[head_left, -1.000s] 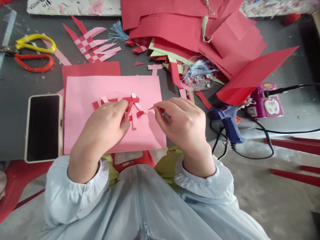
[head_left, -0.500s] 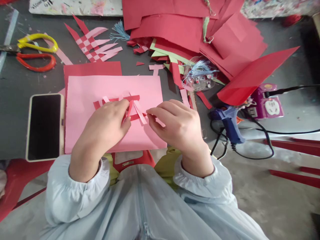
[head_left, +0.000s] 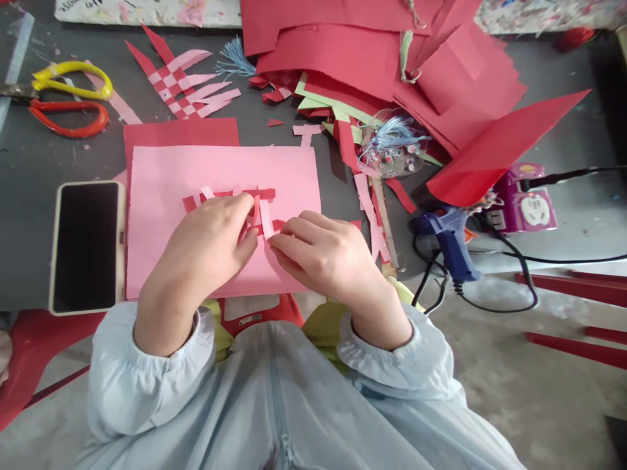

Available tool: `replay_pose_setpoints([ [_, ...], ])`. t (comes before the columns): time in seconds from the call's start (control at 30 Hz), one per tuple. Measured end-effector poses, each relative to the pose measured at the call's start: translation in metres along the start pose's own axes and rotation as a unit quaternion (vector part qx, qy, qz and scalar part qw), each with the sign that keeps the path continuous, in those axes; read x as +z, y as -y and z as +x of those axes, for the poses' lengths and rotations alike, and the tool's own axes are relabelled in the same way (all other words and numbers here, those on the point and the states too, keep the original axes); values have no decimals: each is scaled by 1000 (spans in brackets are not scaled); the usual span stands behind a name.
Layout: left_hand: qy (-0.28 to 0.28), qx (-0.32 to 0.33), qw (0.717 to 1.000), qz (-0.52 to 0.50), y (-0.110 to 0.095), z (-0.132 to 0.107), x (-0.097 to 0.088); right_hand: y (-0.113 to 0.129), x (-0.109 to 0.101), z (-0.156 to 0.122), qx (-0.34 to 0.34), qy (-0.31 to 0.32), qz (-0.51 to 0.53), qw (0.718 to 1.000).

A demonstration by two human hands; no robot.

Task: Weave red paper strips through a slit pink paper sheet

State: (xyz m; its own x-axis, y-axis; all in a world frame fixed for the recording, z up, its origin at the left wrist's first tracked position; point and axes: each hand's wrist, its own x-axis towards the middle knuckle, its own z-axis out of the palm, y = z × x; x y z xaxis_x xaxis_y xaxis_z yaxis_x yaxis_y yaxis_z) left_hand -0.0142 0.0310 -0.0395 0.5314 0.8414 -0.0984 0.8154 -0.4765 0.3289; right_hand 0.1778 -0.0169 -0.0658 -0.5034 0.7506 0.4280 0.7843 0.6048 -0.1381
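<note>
Head view: pink strip (head_left: 266, 217) swung straighter, likely better aligned; right fingers (head_left: 285, 244) pinch its end, left fingers (head_left: 245, 203) red strip (head_left: 257, 207).

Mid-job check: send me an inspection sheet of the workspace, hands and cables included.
Surface: dark table; pink sheet over red paper.
Job's things: red and pink paper strips crossing on the pink sheet, partly hidden.
Clutter: scissors, smartphone, woven paper piece, blue tassels, stacked red sheets, paper scraps, glue gun.
Hands: left hand over the strips; right hand at a pink strip's lower end; exact grips unclear.
Cables: glue-gun cable looping past the table's near edge; black plug at the purple socket block.
Surroundings: red seat at left, grey floor.
</note>
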Motion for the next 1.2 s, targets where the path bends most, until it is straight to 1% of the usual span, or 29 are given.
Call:
replay_pose_setpoints([
  [0.2, -12, 19, 1000, -20, 4, -2, 3, -1, 0, -1, -10, 13, -16, 1000],
  [0.33, -22, 39, 998, -42, 9, -4, 5, -1, 0, -3, -20, 35, -17, 999],
  [0.47, -8, 48, 995, -82, 13, -5, 0, -2, 0, -5, -22, 63, -13, 998],
  [0.53, -16, 29, 994, -108, 15, -6, -7, -2, 0, -5, -22, 65, -13, 998],
  [0.6, -54, 0, 991, -119, 17, -9, -14, -2, 1, -6, -24, 59, -17, 998],
  [0.67, -93, -26, 990, -106, 19, -11, -21, -2, 1, -6, -26, 53, -21, 998],
  [0.73, -105, -54, 989, -87, 21, -14, -26, -2, 2, -6, -27, 51, -24, 998],
  [0.83, -80, -90, 990, -78, 24, -16, -29, -2, 2, -7, -27, 49, -28, 998],
  [1.03, 14, -142, 988, -50, 33, -21, -28, -2, 2, -7, -17, 79, -15, 997],
  [1.1, 24, -144, 988, -50, 36, -23, -28, -2, 1, -7, -11, 75, 1, 997],
  [1.2, 15, -137, 989, -45, 37, -28, -27, -3, 1, -6, 20, 52, 43, 998],
])
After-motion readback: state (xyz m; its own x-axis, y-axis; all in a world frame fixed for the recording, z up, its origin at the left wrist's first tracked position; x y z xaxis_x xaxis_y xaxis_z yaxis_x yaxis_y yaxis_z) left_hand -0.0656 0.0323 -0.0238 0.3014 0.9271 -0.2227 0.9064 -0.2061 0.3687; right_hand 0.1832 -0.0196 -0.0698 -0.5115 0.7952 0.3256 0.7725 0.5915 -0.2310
